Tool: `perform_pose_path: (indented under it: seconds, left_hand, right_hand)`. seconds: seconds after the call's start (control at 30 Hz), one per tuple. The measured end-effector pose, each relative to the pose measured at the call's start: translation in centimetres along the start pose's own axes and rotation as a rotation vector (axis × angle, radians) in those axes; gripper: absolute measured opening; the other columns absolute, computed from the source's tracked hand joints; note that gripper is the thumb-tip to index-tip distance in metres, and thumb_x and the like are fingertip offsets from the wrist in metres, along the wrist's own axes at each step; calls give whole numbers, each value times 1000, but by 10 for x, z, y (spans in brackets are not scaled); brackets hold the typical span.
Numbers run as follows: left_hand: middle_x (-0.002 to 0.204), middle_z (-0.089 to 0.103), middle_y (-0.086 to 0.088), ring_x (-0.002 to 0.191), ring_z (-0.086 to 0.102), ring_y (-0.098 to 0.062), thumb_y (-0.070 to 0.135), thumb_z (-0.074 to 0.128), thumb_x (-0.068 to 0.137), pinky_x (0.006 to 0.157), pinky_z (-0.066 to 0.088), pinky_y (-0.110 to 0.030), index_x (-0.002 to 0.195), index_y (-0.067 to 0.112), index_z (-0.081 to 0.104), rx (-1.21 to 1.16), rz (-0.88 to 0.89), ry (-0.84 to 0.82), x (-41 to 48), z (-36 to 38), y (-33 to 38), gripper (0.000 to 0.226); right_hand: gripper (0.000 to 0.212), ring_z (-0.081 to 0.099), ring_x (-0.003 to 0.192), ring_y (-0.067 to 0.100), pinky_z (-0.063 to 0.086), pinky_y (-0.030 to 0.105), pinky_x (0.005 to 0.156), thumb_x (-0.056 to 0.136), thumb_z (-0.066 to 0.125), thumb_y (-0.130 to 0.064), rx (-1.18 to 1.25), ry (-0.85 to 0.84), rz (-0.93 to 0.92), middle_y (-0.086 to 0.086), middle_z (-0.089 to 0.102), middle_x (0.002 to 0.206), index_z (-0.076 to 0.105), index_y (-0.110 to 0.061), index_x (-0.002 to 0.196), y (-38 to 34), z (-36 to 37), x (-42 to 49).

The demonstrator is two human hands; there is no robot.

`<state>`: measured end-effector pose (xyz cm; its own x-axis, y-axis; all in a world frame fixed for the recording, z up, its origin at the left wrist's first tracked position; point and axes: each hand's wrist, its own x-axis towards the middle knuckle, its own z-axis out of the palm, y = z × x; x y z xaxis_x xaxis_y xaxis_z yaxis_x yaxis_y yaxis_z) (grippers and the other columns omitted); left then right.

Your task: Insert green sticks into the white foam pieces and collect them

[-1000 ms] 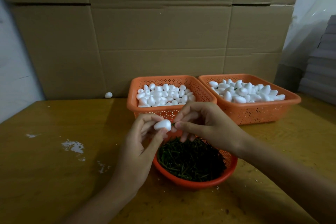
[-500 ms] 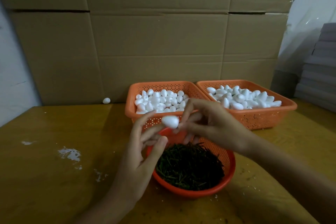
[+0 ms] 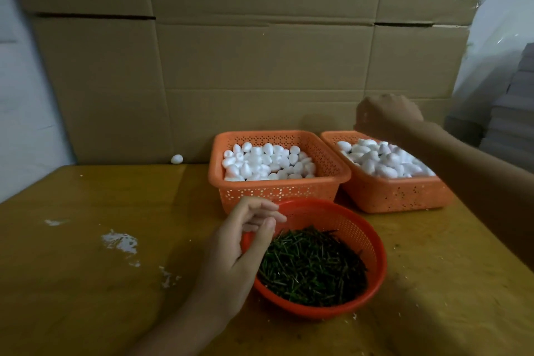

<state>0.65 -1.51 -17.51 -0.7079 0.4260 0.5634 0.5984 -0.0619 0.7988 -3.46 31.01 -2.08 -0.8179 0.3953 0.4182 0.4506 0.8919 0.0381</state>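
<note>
A round orange bowl (image 3: 379,264) full of short green sticks (image 3: 312,266) sits near me on the table. Behind it stand two orange mesh baskets: the left basket (image 3: 277,191) and the right basket (image 3: 396,194), each heaped with white foam pieces (image 3: 265,162). My left hand (image 3: 239,243) hovers over the bowl's left rim, fingers loosely curled, holding nothing. My right hand (image 3: 387,113) is raised above the far left corner of the right basket, blurred and seen from the back. Its fingers point down and hide whatever may be in them.
A stray foam piece (image 3: 176,159) lies at the table's back edge against the wall of cardboard boxes (image 3: 260,66). White scuffs (image 3: 120,241) mark the yellow table (image 3: 86,283) on the left. Grey stacked sheets (image 3: 517,101) stand at the far right.
My right hand took the foam piece from in front of me and swung up and right, over the right basket. My left hand let go and dropped to the bowl's rim.
</note>
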Motion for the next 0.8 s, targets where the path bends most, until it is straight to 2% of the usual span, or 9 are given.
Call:
perform_pose_path:
  seconds: [0.1, 0.2, 0.27, 0.33, 0.4, 0.5, 0.57, 0.67, 0.8]
  left_hand:
    - [105, 74, 9, 108, 69, -16, 47, 53, 98, 91, 54, -29, 107, 39, 64, 7, 12, 5, 0, 0, 1, 16]
    - [102, 73, 8, 106, 70, -16, 42, 54, 100, 91, 54, -30, 105, 39, 63, 19, 10, 0, -1, 0, 2, 11]
    - [101, 73, 8, 105, 69, -15, 34, 56, 102, 90, 54, -29, 105, 38, 63, 20, 14, -5, -1, -1, 2, 9]
    - [100, 73, 7, 105, 69, -17, 29, 56, 103, 89, 53, -29, 105, 37, 63, 17, 22, -8, -1, -1, 1, 11]
    - [99, 72, 6, 104, 69, -19, 27, 56, 103, 88, 53, -28, 105, 35, 63, 11, 25, -9, -1, -1, 2, 10]
    - [98, 72, 7, 104, 69, -20, 28, 56, 103, 88, 52, -27, 105, 35, 63, 18, 29, -18, -1, -1, 2, 10]
    - [97, 72, 8, 104, 69, -19, 28, 56, 102, 87, 52, -25, 105, 33, 63, 18, 36, -15, 0, -1, 2, 10]
    - [97, 72, 8, 104, 69, -18, 28, 57, 102, 87, 52, -23, 106, 31, 64, 16, 37, -14, 0, -1, 1, 9]
    - [101, 73, 8, 106, 68, -20, 28, 60, 100, 87, 51, -21, 109, 31, 64, -16, 24, -11, -1, -1, 1, 10]
  right_hand:
    - [16, 69, 101, 38, 53, 36, 77, 96, 63, -24, 96, -18, -237, 14, 74, 107, 74, -15, 103, -63, 1, -7]
    - [31, 66, 115, 26, 55, 36, 93, 101, 64, -34, -40, -390, -469, 4, 69, 128, 71, -16, 124, -118, 14, -17]
    - [42, 63, 113, 22, 55, 34, 85, 103, 58, -37, -158, -622, -467, 3, 61, 139, 60, -17, 140, -137, 27, -18]
    - [43, 59, 101, 21, 49, 32, 74, 105, 53, -35, -143, -706, -437, 6, 60, 138, 55, -15, 142, -145, 38, -16]
    - [40, 60, 94, 22, 51, 34, 76, 105, 53, -31, -85, -698, -432, 10, 62, 132, 57, -14, 141, -148, 49, -13]
    - [34, 58, 113, 25, 53, 40, 93, 103, 58, -30, -56, -644, -447, 5, 59, 130, 65, -22, 136, -143, 60, -11]
    - [27, 60, 111, 24, 54, 37, 88, 98, 66, -23, 19, -586, -440, 1, 62, 124, 73, -26, 124, -135, 65, -9]
    - [24, 66, 95, 19, 54, 31, 75, 89, 77, -17, 190, -498, -395, 1, 70, 114, 79, -29, 110, -123, 68, -7]
    - [26, 70, 99, 18, 55, 30, 84, 88, 79, -27, 338, -311, -385, -4, 69, 111, 75, -28, 114, -108, 58, -13]
